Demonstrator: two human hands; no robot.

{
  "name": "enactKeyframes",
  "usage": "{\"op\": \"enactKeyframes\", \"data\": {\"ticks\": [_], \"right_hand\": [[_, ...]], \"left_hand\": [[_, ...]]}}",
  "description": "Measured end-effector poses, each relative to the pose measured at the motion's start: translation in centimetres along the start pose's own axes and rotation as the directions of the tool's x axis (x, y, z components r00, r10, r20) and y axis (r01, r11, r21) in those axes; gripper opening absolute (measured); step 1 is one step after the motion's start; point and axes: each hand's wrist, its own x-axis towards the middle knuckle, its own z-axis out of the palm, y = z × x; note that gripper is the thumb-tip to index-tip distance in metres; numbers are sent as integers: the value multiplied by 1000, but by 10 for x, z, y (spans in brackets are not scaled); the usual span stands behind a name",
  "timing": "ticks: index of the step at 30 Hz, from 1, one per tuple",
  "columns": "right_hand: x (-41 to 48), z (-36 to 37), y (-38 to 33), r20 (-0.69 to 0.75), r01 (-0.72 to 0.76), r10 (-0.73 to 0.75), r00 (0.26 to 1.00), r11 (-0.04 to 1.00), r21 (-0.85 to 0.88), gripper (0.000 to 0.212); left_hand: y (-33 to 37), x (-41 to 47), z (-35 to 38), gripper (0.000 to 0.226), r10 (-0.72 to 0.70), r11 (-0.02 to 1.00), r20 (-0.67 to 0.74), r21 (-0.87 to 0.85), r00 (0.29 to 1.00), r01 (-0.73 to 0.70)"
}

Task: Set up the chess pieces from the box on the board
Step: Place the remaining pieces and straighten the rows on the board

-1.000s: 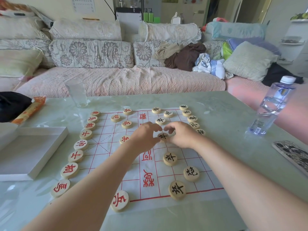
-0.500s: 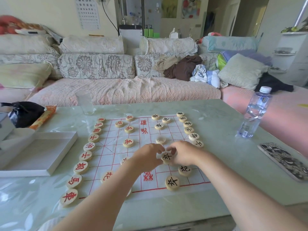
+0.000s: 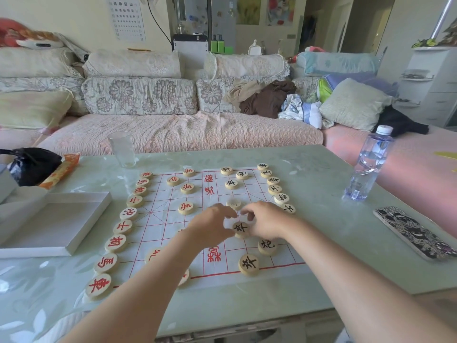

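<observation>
A white paper board [image 3: 163,219] with a red grid lies on the green table. Red-lettered round wooden pieces [image 3: 115,243] line its left edge and black-lettered ones [image 3: 274,188] line its right edge, with others spread across the grid. My left hand [image 3: 211,227] and my right hand [image 3: 268,222] meet over the board's right half. Their fingertips touch the two sides of a black-lettered pawn piece [image 3: 241,229] that lies flat on the board. Another pale piece [image 3: 233,203] sits just beyond my fingers. My left forearm hides some red pieces. The white box [image 3: 54,224] lies left of the board.
A water bottle [image 3: 368,164] stands at the table's right edge, and a patterned phone [image 3: 415,233] lies nearer me. A drinking glass [image 3: 122,149] stands behind the board. A black bag [image 3: 32,164] and an orange snack packet [image 3: 59,172] sit far left. A sofa runs behind the table.
Both hands came toward me from a farther black pawn piece to the one between them now. Their fingers have loosened slightly. The view has tilted upward.
</observation>
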Motion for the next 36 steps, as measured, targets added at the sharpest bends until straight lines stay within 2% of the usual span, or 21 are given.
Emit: {"op": "enactKeyframes", "data": {"ticks": [3, 5, 9, 12, 14, 21, 24, 27, 30, 34, 36], "right_hand": [[-14, -7, -5, -17, 53, -53, 998, 999, 2, 32], [-26, -11, -11, 21, 86, -86, 996, 996, -2, 25], [-53, -8, -15, 159, 117, -111, 981, 993, -34, 34], [-66, -3, -10, 176, 155, -136, 975, 983, -94, 51], [-70, 0, -5, 181, 187, -165, 969, 976, -111, 54], [-81, 15, 1, 73, 191, -184, 980, 977, -97, 42], [-81, 12, 3, 54, 185, -183, 982, 983, -23, 44], [-76, -2, 15, -49, 161, -159, 986, 986, 39, 37], [-70, -9, 34, -90, 98, -95, 991, 995, 23, 40], [-64, -1, 41, -47, 13, -14, 999, 1000, -25, 51], [-61, 4, 39, -55, -17, 13, 998, 997, -69, 48]], "left_hand": [[4, -10, -10, 34, -14, 1000, -34, -15, 999, 14], [7, -21, -10, 28, -11, 1000, 19, -23, 1000, 12], [14, -44, 1, 26, -13, 999, 117, -37, 993, 17], [18, -55, 5, 28, -13, 999, 133, -38, 991, 18], [22, -60, 6, 32, -11, 999, 141, -42, 990, 17], [32, -67, 9, 47, -5, 1000, 178, -27, 984, 10], [34, -67, 12, 51, -8, 1000, 160, -19, 987, 11], [34, -65, 13, 58, -10, 1000, 166, 2, 986, 10], [34, -64, 14, 54, 7, 1000, 165, 19, 986, -10], [34, -63, 15, 46, 26, 999, 154, 31, 988, -31], [34, -62, 15, 45, 28, 999, 150, 31, 988, -33]]}}
